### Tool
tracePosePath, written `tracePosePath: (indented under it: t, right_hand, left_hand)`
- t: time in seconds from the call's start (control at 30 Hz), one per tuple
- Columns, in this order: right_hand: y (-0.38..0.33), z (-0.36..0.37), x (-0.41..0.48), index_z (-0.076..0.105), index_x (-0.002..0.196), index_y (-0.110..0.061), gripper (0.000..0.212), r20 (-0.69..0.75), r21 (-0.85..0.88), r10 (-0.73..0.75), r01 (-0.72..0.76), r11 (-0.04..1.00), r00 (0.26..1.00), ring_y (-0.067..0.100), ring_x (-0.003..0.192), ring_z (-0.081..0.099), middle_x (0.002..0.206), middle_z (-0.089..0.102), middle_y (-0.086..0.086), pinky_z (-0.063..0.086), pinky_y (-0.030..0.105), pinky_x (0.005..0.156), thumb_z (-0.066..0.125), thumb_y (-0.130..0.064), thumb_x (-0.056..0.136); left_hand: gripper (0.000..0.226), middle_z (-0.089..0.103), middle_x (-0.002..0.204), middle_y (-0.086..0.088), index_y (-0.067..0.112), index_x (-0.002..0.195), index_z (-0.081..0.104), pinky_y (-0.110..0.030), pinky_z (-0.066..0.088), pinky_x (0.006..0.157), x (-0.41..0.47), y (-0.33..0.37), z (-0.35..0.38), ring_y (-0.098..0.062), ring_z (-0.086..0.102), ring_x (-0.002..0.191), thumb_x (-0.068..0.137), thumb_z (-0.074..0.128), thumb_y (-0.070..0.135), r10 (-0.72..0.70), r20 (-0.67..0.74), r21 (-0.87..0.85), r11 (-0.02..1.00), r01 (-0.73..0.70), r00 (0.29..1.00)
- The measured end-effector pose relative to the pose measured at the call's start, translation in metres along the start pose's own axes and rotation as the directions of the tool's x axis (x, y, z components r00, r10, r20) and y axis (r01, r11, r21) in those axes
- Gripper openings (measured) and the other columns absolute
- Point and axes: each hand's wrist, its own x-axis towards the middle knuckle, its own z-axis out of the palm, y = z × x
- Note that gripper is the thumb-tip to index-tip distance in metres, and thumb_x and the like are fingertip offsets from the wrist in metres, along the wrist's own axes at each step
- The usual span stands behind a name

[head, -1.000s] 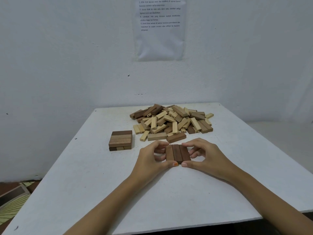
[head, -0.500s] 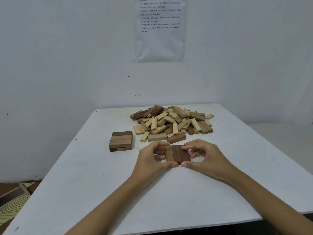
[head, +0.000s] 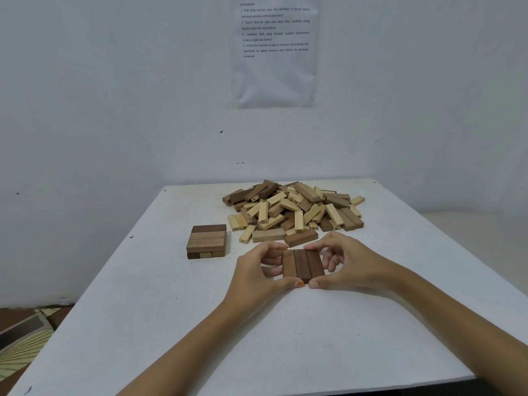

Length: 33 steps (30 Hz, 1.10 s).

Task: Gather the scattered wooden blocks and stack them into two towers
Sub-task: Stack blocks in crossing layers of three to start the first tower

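Wooden blocks, three dark ones laid side by side as a flat row (head: pixel 303 265), lie on the white table (head: pixel 143 324) between the two hands. The left hand (head: pixel 257 275) curls round the row's left side and the right hand (head: pixel 351 267) round its right side. Both thumbs press its near end and both forefingers touch its far end. Beyond the row, to its left, sits a low two-layer stack (head: pixel 207 241). Just behind the row lies the loose pile (head: pixel 294 207) of light and dark blocks. Farther behind, a printed sheet (head: pixel 274 52) hangs on the wall.
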Motion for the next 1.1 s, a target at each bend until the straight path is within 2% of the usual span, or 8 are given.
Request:
tracePosePath:
  t: [0.1, 0.2, 0.37, 0.53, 0.73, 0.83, 0.97, 1.1]
  right_hand:
    - [0.000, 0.001, 0.004, 0.065, 0.117, -0.035, 0.075, 0.010, -0.026, -0.019, 0.020, 0.999, 1.000, 0.013, 0.077, 0.059, 0.102, 0.053, 0.002, 0.054, 0.025, 0.072, 0.090, -0.052, 0.048]
    - [0.000, 0.002, 0.003, 0.066, 0.116, -0.029, 0.067, -0.016, -0.005, -0.062, 0.062, 0.998, 0.998, 0.001, 0.068, 0.051, 0.100, 0.051, -0.001, 0.045, 0.020, 0.064, 0.094, -0.037, 0.055]
    - [-0.001, 0.006, 0.003, 0.069, 0.114, -0.028, 0.064, -0.034, 0.017, -0.097, 0.098, 0.995, 0.995, 0.008, 0.076, 0.052, 0.099, 0.050, -0.008, 0.044, 0.019, 0.063, 0.094, -0.034, 0.056]
    - [-0.003, 0.008, 0.005, 0.070, 0.109, -0.031, 0.060, -0.083, 0.033, -0.122, 0.126, 0.992, 0.989, 0.010, 0.077, 0.054, 0.099, 0.052, -0.012, 0.040, 0.014, 0.059, 0.095, -0.032, 0.054]
    - [-0.018, 0.014, 0.017, 0.070, 0.112, -0.031, 0.061, -0.101, 0.003, -0.169, 0.170, 0.985, 0.980, 0.003, 0.078, 0.053, 0.097, 0.053, -0.017, 0.040, 0.012, 0.060, 0.094, -0.032, 0.056]
    - [-0.037, 0.020, 0.029, 0.070, 0.110, -0.026, 0.059, -0.105, 0.030, -0.212, 0.217, 0.976, 0.972, 0.003, 0.075, 0.052, 0.099, 0.053, -0.004, 0.041, 0.011, 0.062, 0.093, -0.029, 0.055]
    - [-0.057, 0.035, 0.054, 0.068, 0.106, -0.032, 0.056, -0.106, 0.077, -0.241, 0.250, 0.965, 0.965, 0.014, 0.082, 0.055, 0.103, 0.052, 0.003, 0.048, 0.016, 0.071, 0.093, -0.031, 0.056]
    - [-0.071, 0.050, 0.080, 0.069, 0.109, -0.030, 0.060, -0.107, 0.070, -0.243, 0.251, 0.965, 0.964, 0.022, 0.086, 0.056, 0.100, 0.051, 0.001, 0.055, 0.035, 0.084, 0.092, -0.040, 0.054]
  left_hand:
    - [0.057, 0.068, 0.098, 0.007, 0.020, 0.106, 0.065, -0.023, 0.056, 0.076, 0.000, -0.001, 0.000, -0.004, 0.063, 0.091, 0.056, 0.092, 0.015, -0.001, 0.001, 0.002, 1.000, 0.001, 1.000]
    - [0.058, 0.067, 0.100, 0.004, 0.021, 0.105, 0.066, -0.026, 0.057, 0.077, 0.001, -0.002, -0.001, -0.006, 0.064, 0.091, 0.055, 0.092, 0.014, -0.016, -0.009, -0.018, 1.000, 0.016, 1.000]
    - [0.058, 0.067, 0.104, -0.001, 0.017, 0.105, 0.066, -0.025, 0.057, 0.078, 0.001, -0.002, -0.003, -0.002, 0.066, 0.090, 0.054, 0.091, 0.007, -0.036, -0.012, -0.072, 0.997, 0.035, 0.999]
    - [0.057, 0.068, 0.105, 0.006, 0.020, 0.107, 0.067, -0.034, 0.057, 0.084, 0.003, -0.001, -0.008, -0.006, 0.062, 0.102, 0.056, 0.091, 0.017, -0.002, -0.026, -0.045, 0.999, 0.001, 1.000]
    - [0.055, 0.068, 0.103, 0.013, 0.027, 0.108, 0.064, -0.020, 0.053, 0.083, 0.007, 0.007, -0.030, -0.002, 0.063, 0.101, 0.061, 0.089, 0.012, 0.100, -0.014, 0.010, 0.995, -0.100, 0.995]
    - [0.056, 0.068, 0.106, 0.013, 0.024, 0.112, 0.063, -0.019, 0.053, 0.084, 0.009, 0.009, -0.050, -0.002, 0.064, 0.101, 0.062, 0.088, 0.016, 0.110, -0.030, 0.046, 0.993, -0.109, 0.993]
    - [0.058, 0.069, 0.107, 0.011, 0.022, 0.113, 0.063, -0.019, 0.053, 0.081, 0.014, 0.009, -0.080, -0.002, 0.064, 0.100, 0.061, 0.088, 0.017, 0.101, -0.079, 0.056, 0.994, -0.097, 0.992]
    - [0.060, 0.069, 0.110, 0.006, 0.022, 0.115, 0.062, -0.014, 0.051, 0.077, 0.018, 0.006, -0.107, -0.002, 0.065, 0.097, 0.062, 0.088, 0.014, 0.064, -0.121, 0.049, 0.997, -0.059, 0.991]
